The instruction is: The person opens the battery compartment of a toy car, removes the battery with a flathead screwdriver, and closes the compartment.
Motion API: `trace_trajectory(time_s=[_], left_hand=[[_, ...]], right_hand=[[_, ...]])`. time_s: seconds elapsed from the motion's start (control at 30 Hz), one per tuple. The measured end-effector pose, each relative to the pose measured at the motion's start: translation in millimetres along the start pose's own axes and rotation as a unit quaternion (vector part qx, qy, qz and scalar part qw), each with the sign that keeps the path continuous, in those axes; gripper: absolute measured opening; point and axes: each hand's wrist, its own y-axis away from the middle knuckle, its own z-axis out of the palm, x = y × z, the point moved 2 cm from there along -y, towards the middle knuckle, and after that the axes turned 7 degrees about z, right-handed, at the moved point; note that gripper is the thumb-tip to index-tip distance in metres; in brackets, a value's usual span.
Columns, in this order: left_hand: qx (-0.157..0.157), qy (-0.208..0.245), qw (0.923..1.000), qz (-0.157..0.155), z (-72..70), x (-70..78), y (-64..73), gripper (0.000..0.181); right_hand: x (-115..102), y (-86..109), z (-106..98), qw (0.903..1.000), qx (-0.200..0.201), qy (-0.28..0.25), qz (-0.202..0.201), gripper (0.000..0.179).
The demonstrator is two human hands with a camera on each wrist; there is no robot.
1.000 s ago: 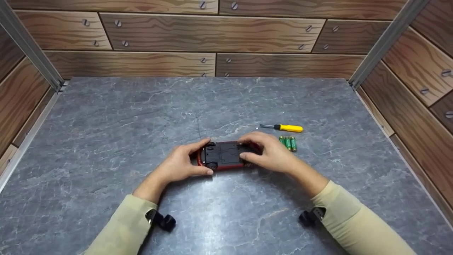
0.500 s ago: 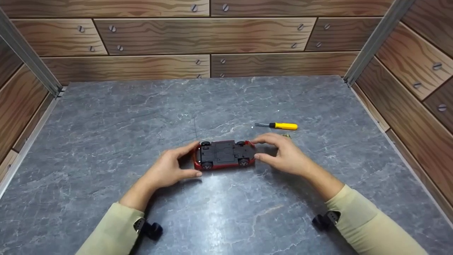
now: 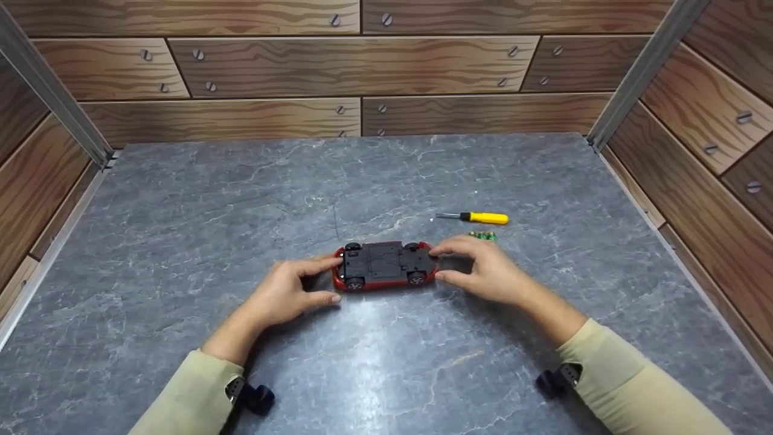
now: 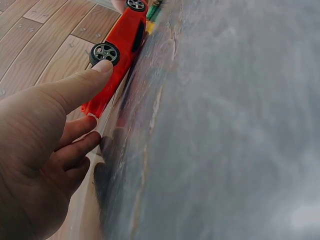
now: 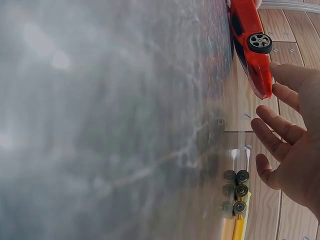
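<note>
A red toy car [image 3: 386, 266] lies upside down on the grey marbled table, its black underside and wheels facing up. My left hand [image 3: 288, 293] is at the car's left end, its index fingertip on that end and the thumb extended in front. Around the opposite end, my right hand [image 3: 492, 272] has its index finger and thumb right at the red bumper, fingers loosely bent. Several green batteries [image 3: 483, 235] lie just behind the right hand, partly hidden by it. In the right wrist view, the battery ends [image 5: 242, 190] show below the spread fingers.
A screwdriver [image 3: 483, 217] with a yellow handle lies behind the batteries, with a small white bit [image 3: 432, 219] by its tip. Wood-patterned walls [image 3: 362, 66] enclose the table at the back and sides. A thin dark line [image 3: 336, 220] extends behind the car's left end.
My right hand has drawn back rightward from over the car's underside to its end, coming in front of the batteries. The left hand has loosened, its index fingertip now on the car's end.
</note>
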Motion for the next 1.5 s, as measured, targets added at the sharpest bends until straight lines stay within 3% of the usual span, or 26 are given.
trace_trajectory(time_s=[0.47, 0.67, 1.07, 1.3, 1.5], left_hand=[[0.011, -0.023, 0.9996, 0.009, 0.7, -1.5, -2.0, 0.065], [0.015, -0.034, 0.9993, -0.009, 2.7, 0.6, -3.2, 0.065], [0.058, -0.049, 0.9969, -0.02, 6.5, -0.2, -6.0, 0.057], [0.07, -0.015, 0.9974, 0.002, 4.2, 4.5, -3.7, 0.065], [0.099, 0.021, 0.9935, 0.05, -3.0, 12.8, -3.8, 0.064]], right_hand=[[2, -3.8, 3, 0.9999, 0.001, -0.007, 0.009, 0.043], [1, -5.4, 5, 0.9999, 0.002, -0.011, 0.01, 0.044], [0, -7.5, 8, 0.9996, -0.005, -0.021, 0.019, 0.043], [-2, -4.3, 6, 0.998, 0.017, -0.054, 0.026, 0.046], [-6, -2.6, 1, 0.9937, 0.043, -0.1, 0.024, 0.043]])
